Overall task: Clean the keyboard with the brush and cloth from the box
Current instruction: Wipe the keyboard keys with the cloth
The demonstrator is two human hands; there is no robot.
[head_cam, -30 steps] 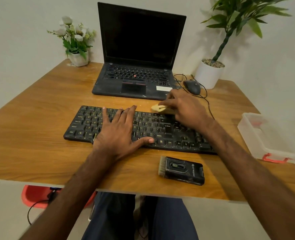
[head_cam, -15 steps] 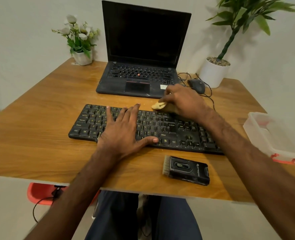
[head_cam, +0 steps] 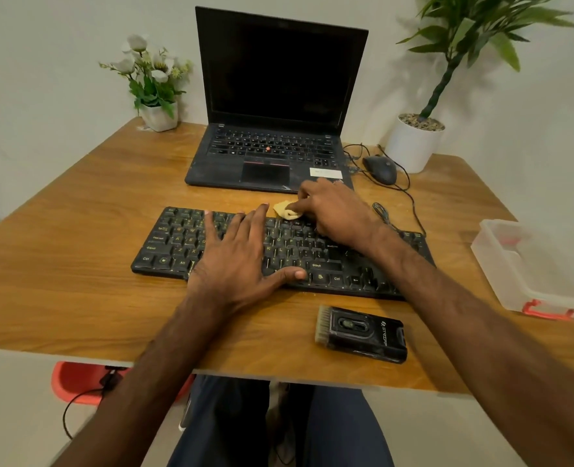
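Observation:
A black keyboard (head_cam: 174, 241) lies across the middle of the wooden table. My left hand (head_cam: 241, 254) lies flat on its keys with fingers spread and straight, pressing it down. My right hand (head_cam: 332, 210) holds a small yellow cloth (head_cam: 285, 210) bunched under its fingers against the keyboard's top row, right of centre. The black brush (head_cam: 363, 333), bristles pointing left, lies on the table in front of the keyboard, near the front edge. The clear plastic box (head_cam: 528, 264) with red clasps stands at the right edge.
An open black laptop (head_cam: 272, 153) sits behind the keyboard. A wired mouse (head_cam: 381, 168) and its cable lie to the laptop's right. A white flower pot (head_cam: 159, 116) stands back left, a potted plant (head_cam: 413, 143) back right. The table (head_cam: 76, 257) shows bare wood at left.
My right hand has slid the cloth a little leftward along the keyboard's top row, closer to my left fingertips. My left hand stays flat on the keys. The camera has shifted slightly.

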